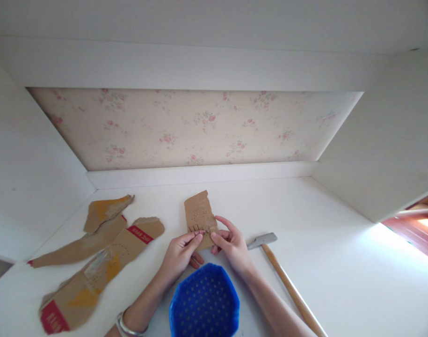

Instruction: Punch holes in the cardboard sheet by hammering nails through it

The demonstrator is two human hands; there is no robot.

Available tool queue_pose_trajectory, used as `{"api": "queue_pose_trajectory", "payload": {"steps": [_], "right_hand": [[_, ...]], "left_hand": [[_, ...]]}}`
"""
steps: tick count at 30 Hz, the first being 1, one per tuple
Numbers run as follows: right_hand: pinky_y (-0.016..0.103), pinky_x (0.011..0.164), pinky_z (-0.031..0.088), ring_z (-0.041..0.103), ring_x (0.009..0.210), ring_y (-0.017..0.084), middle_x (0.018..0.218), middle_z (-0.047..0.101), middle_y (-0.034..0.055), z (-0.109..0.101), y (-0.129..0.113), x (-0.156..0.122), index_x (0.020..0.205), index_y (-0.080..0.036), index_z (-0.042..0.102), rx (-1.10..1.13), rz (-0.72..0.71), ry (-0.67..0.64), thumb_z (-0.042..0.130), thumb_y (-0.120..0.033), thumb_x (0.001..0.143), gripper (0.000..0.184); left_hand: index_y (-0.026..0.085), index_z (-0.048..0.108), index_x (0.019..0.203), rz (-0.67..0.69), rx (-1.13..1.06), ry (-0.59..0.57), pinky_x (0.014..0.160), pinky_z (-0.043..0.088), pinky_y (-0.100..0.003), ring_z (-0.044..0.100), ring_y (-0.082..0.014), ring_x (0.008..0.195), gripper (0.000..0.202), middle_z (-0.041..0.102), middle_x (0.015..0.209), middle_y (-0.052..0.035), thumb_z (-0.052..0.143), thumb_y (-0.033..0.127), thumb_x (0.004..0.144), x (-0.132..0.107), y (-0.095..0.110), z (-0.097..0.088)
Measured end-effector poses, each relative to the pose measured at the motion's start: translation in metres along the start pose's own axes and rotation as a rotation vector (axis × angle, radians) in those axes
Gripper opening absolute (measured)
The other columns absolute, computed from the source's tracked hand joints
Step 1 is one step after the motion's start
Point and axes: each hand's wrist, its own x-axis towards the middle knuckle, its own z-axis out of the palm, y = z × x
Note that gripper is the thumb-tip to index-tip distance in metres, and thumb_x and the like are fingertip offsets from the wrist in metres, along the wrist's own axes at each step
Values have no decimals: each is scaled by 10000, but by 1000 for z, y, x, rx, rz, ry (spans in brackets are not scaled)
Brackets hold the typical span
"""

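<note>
Brown cardboard piece [200, 209] lies between both hands: the right hand [231, 244] pinches its lower right edge, thumb against fingers; the left hand [181, 252] has thumb and forefinger together by its dark nails [193, 229], their catch too small to tell. Nearer sits a blue basket [212, 268]; right, a hammer [284, 276]; left, cardboard scraps [103, 270] bearing red bands [140, 234], white lettering unreadable.

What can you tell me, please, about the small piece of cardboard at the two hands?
The cardboard piece is brown, roughly rectangular and uneven at its top edge, with many small dark marks, perhaps holes, across its face. Thin dark nail-like pieces line up near its lower end, too small to identify surely. The left hand has fingers at that row, while the right hand grips the lower right edge. It sits slightly askew, beyond the blue basket.
</note>
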Motion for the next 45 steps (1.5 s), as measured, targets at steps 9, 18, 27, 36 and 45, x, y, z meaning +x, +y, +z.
{"api": "queue_pose_trajectory", "payload": {"steps": [9,18,27,36,45], "right_hand": [[212,475,432,581,462,97,545,673,-33,-2,7,3,1066,-175,702,178,64,70,812,-374,739,398],[198,474,432,582,474,86,589,678,-35,0,6,3,1008,-177,719,255,86,94,839,-363,708,373],[213,513,470,619,501,109,604,702,-18,-1,7,1,1179,-184,643,232,110,28,820,-326,744,491],[192,537,515,654,526,93,751,746,23,2,2,-1,1197,-184,636,310,190,-19,842,-292,719,532],[166,520,528,661,522,84,775,760,29,2,1,-1,1174,-183,650,362,205,-20,837,-249,729,487]], "left_hand": [[127,504,1305,154,-53,68,493,522,-240,692,-192,570,650,690,608,-7,614,574,846,-9,6,2],[171,552,1083,152,-105,39,488,523,-255,686,-179,615,378,696,848,-39,619,441,827,-1,-3,5],[139,676,922,160,85,90,467,472,-234,580,-159,451,253,603,480,24,584,346,809,-3,-1,-1],[152,688,866,215,151,111,484,480,-242,595,-167,480,189,611,522,23,585,298,806,-3,-3,-2],[176,671,765,297,247,147,487,459,-228,584,-153,488,110,601,551,29,595,253,785,-7,3,-2]]}}
